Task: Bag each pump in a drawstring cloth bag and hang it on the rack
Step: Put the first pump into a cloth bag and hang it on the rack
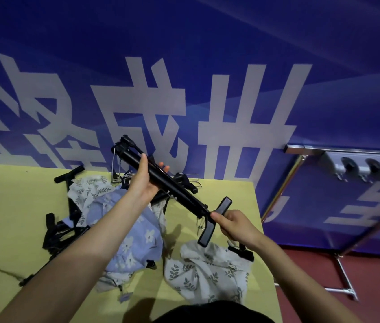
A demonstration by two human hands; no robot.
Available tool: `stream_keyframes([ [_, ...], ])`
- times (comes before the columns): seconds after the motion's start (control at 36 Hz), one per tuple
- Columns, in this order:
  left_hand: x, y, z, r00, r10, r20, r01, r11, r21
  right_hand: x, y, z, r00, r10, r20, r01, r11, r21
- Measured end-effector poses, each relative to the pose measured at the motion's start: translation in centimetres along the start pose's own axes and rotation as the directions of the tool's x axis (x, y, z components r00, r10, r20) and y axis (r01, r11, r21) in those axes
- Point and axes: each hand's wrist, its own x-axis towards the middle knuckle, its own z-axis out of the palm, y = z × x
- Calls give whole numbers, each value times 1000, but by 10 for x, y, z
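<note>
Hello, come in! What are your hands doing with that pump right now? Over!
Left hand grips the pump barrel, right hand grips its T-handle. Pump held above the yellow table, not bagged. Cloth bags lie below; rack at right, nothing blocking.

Both arms outstretched, left hand (pixel 143 180) and right hand (pixel 233 226) gripping.
</note>
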Motion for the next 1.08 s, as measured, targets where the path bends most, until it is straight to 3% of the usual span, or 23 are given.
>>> stream_keyframes([
  [0.22, -6, -1, 5, 999, -31, 43, 33, 998, -56, -6, -1, -5, 996, -14, -84, 14, 1000, -3],
  [0.33, -14, -5, 11, 998, -19, 63, 24, 997, -77, -5, 5, -3, 981, 89, -171, -78, 995, 67],
  [0.39, -18, -9, 16, 996, -16, 84, 22, 997, -67, -2, 10, -1, 939, 103, -328, -135, 988, -74],
  [0.47, -18, -16, 20, 993, -5, 117, 13, 998, -67, 1, 2, 3, 849, -111, -517, -133, 901, -412],
  [0.56, -19, -24, 28, 987, -21, 161, 35, 996, -83, 5, -22, 13, 851, -344, -397, 80, 832, -549],
  [0.64, -25, -34, 40, 978, -23, 205, 45, 994, -103, 14, -39, 24, 867, -409, -283, 175, 783, -596],
  [0.81, -35, -34, 47, 940, -25, 342, 44, 998, -50, 23, -44, 2, 852, -362, -378, 127, 844, -522],
  [0.92, -34, -40, 19, 917, 31, 398, -118, 974, 195, 22, -38, -13, 874, -295, -385, 105, 890, -443],
  [0.97, -33, -40, 4, 931, 26, 363, -124, 960, 251, 22, -34, -19, 888, -267, -374, 94, 902, -421],
  [1.08, -19, -21, -4, 967, 44, 253, -80, 988, 133, 20, -24, -23, 945, -185, -269, 97, 946, -311],
])
